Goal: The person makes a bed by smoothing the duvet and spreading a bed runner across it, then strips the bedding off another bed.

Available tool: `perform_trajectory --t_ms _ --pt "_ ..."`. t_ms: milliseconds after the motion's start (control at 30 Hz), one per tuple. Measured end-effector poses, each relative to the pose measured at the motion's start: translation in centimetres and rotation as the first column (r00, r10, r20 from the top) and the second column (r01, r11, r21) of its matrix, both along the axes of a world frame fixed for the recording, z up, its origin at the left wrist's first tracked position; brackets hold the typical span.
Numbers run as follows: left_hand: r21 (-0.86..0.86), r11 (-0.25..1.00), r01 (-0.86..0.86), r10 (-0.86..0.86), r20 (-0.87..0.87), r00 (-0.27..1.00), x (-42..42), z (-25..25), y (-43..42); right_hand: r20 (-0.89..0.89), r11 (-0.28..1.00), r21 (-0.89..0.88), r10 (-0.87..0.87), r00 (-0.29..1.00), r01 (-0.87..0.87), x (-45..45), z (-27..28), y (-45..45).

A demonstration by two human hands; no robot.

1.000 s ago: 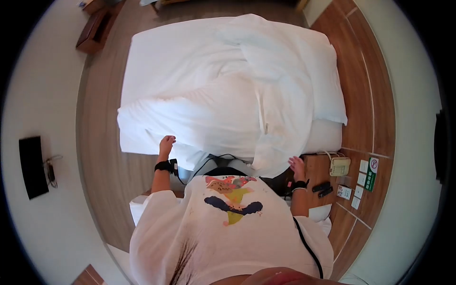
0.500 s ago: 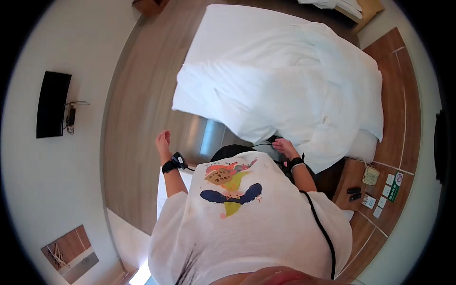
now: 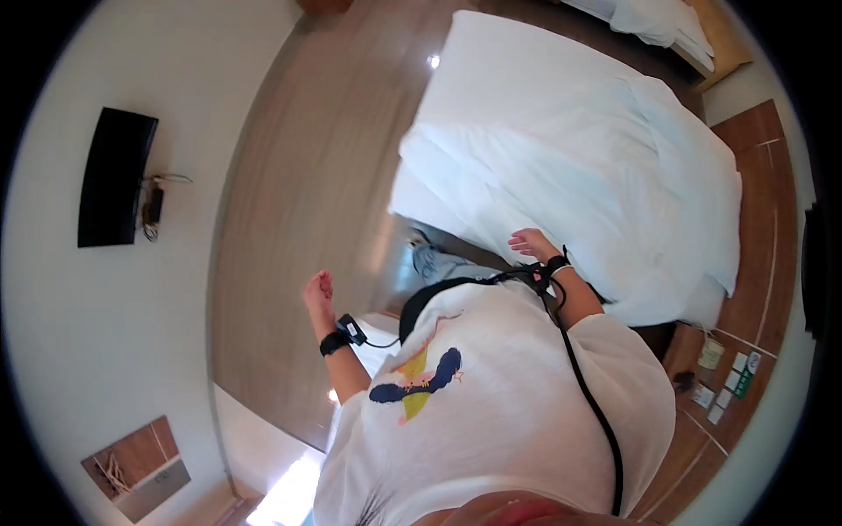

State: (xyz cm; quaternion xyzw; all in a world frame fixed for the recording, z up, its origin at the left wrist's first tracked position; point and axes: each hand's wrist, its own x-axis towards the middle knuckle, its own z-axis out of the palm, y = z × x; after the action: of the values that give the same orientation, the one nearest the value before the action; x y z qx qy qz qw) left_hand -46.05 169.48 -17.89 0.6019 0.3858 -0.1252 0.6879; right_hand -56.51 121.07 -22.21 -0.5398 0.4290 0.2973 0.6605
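My left hand point(image 3: 319, 293) hangs over the wood floor on the left, fingers curled in, with nothing visible in it. Near the edge of the bed, my right hand point(image 3: 529, 242) has its fingers stretched out and holds nothing. Behind it lies a white quilt point(image 3: 579, 149), spread over the bed with soft wrinkles; whether the fingertips touch it I cannot tell. Each wrist wears a black strap, and a small black device point(image 3: 352, 330) with a cable sits by the left one.
A black cable point(image 3: 592, 403) runs down my white shirt. The wood floor point(image 3: 307, 175) stretches along the left of the bed. A wall-mounted television point(image 3: 117, 178) is at far left. At right are a wooden headboard point(image 3: 761, 228) and a telephone point(image 3: 710, 354). Another bed point(image 3: 649, 22) stands beyond.
The view has turned, so the bed sits further right. My right hand has come away from my waist and its fingers have straightened. My left hand stays out to the side, its fingers curled.
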Motion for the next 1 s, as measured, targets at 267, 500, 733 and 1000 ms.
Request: perform_trajectory --t_ms 267,500,733,1000 --pt "0.066 0.964 0.258 -0.262 0.074 0.962 8.6 1.9 2.9 0.107 0.939 -0.158 -0.293 0.950 0.307 5.2 -2.5 -0.7" --pt "-0.009 0.985 0.173 -0.172 0.034 0.984 15.0 -0.7 4.2 0.099 0.935 -0.197 -0.282 0.954 0.297 8.6 -2.9 2.1" --pt "-0.158 0.973 0.168 -0.146 0.139 0.979 27.4 -3.6 6.9 0.044 0.825 -0.222 -0.524 0.851 0.519 5.2 -4.6 7.4" --pt "-0.051 0.717 0.696 -0.686 0.127 0.716 42.0 -9.5 1.0 -0.065 0.717 -0.381 -0.651 0.757 0.584 -0.2 -3.2 16.1"
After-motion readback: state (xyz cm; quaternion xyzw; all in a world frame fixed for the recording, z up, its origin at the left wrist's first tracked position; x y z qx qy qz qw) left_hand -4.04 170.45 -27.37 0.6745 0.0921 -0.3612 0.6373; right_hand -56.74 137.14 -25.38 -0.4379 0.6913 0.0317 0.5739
